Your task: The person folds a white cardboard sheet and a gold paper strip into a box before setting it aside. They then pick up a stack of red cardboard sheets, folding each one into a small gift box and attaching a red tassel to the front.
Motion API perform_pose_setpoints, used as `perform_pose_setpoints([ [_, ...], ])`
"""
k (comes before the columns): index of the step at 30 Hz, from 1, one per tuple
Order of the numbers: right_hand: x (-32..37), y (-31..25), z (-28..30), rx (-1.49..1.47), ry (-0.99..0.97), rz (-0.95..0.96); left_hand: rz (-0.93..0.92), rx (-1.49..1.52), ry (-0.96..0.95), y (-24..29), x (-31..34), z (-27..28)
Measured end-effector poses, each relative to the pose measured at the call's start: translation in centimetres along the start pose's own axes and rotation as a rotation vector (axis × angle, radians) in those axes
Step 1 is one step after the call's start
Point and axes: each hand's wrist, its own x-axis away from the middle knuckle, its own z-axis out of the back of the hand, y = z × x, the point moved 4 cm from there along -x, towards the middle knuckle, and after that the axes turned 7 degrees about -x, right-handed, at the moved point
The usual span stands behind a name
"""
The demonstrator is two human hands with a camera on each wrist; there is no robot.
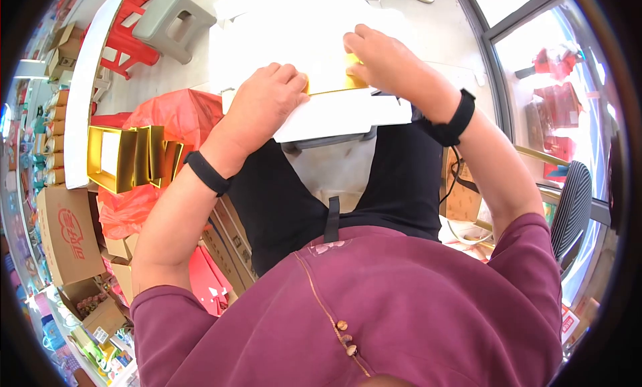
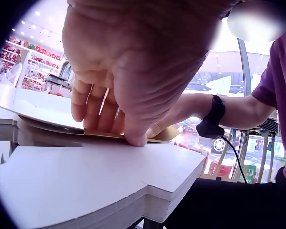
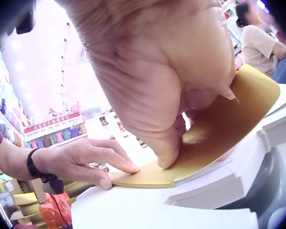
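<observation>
1. One gold card (image 1: 332, 81) lies on top of a stack of white sheets (image 1: 348, 116) on the person's lap.
2. Most of the card is flat. The end by the right hand (image 1: 388, 63) bends up, as the right wrist view shows.
3. Both hands are on the card. The left hand (image 1: 261, 103) has its fingers nearly straight and pushes down on the near edge. It grips nothing.
4. The right hand pushes its thumb down on the card, and its fingers seem to curl round the end that bends up.
5. I think the folding has only just begun. One end is up, and the other sides are not yet bent.
6. Some gold boxes (image 1: 130, 156), already folded, rest on a red bag (image 1: 180, 113) to the person's left.
7. Past the lap stand a grey stool (image 1: 170, 26) and a red stool (image 1: 127, 39).
8. A brown carton (image 1: 67, 233) sits low on the left, with more small boxes near it.
</observation>
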Motion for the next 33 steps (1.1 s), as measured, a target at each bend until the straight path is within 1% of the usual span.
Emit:
perform_pose_setpoints([
  [2,1.2,-2.6,0.7,0.176,0.102,0.146,-0.031,0.0,0.07,0.1,0.3,-0.3],
  [3,1.7,-3.3,0.5,0.09,0.157,0.158,-0.035,-0.005,0.073,0.1,0.2,-0.3],
  [6,3.0,-4.6,-0.5,0.029,0.135,0.162,-0.036,-0.02,0.057,0.4,0.3,-0.3],
  [8,2.9,-4.9,-1.1,0.076,0.158,0.146,-0.023,-0.039,0.019,0.4,0.6,-0.5],
  [11,3.3,-5.0,-2.1,0.16,0.187,0.154,0.003,-0.033,0.012,0.6,1.0,-0.2],
  [14,3.6,-5.1,-2.2,0.213,0.21,0.174,-0.043,-0.058,0.136,0.1,1.7,-0.1],
  [17,3.5,-5.3,-2.0,0.198,0.247,0.158,0.009,0.024,0.101,-0.3,1.7,0.4],
  [20,3.6,-5.4,-1.9,0.174,0.278,0.142,0.016,0.053,0.151,-0.6,1.7,0.3],
  [23,4.1,-5.6,-1.2,0.154,0.194,0.105,0.051,0.092,0.104,0.2,2.0,1.2],
  [26,4.8,-6.0,-0.6,0.101,0.217,0.118,0.074,0.152,0.087,0.5,2.6,0.9],
  [29,4.0,-5.1,-0.5,0.033,0.269,0.121,0.208,0.282,0.03,-0.6,2.0,0.8],
  [32,2.8,-4.1,-0.6,0.002,0.26,0.095,0.23,0.262,0.001,-1.8,1.1,0.7],
  [33,2.5,-3.8,-0.6,0.004,0.242,0.082,0.291,0.278,-0.068,-2.2,1.0,0.7],
])
